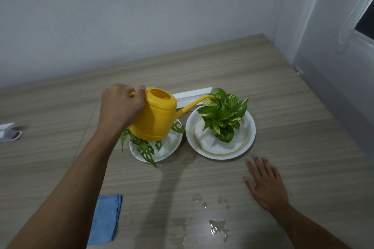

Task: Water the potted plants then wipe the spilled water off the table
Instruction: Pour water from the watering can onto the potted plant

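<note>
My left hand (119,107) grips the handle of a yellow watering can (155,119), held in the air over the left plant (144,148). The can's spout tip reaches the leaves of the right plant (223,114). Each plant stands on a white plate: the left plate (172,147) and the right plate (250,133). My right hand (265,183) lies flat and open on the wooden table (283,107), just in front of the right plate. Puddles of spilled water (217,226) lie near the front edge. A folded blue cloth (106,218) rests at the front left.
A white strip (192,95) lies behind the plants. A white object (8,132) sits at the table's left edge. The wall runs along the back, and a curtain and window corner stand at the right.
</note>
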Tool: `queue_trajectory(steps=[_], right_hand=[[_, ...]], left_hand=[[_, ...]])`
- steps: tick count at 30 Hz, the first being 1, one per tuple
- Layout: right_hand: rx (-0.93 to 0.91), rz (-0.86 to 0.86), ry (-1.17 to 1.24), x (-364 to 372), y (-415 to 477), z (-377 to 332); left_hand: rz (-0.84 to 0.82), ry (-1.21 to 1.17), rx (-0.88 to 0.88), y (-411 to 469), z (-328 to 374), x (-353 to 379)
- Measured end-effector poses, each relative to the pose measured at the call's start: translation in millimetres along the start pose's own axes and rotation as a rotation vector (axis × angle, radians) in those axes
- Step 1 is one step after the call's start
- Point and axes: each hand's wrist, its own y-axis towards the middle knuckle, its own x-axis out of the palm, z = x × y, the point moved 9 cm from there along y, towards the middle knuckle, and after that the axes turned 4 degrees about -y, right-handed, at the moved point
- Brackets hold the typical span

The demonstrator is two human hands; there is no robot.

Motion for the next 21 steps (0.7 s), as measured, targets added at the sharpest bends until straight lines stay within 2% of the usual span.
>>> queue_trajectory(steps=[4,10,13,19,21], right_hand=[[-0.011,-0.004,-0.014,-1,0,-2],[-0.003,-0.033,-0.014,-4,-2,-11],[-0.063,-0.022,0.012,-13,-12,-38],[-0.294,0.273,0.105,-50,-31,-139],[-0.344,0.308,0.123,-56,-32,-174]], left_hand=[[0.034,-0.135,-0.222,-27,-45,16],[0.065,-0.503,-0.509,-81,-108,42],[0.12,-0.667,-0.618,-106,-131,39],[0.252,-0.783,-0.681,-163,-188,-3],[0.294,-0.77,-0.694,-183,-216,-24]])
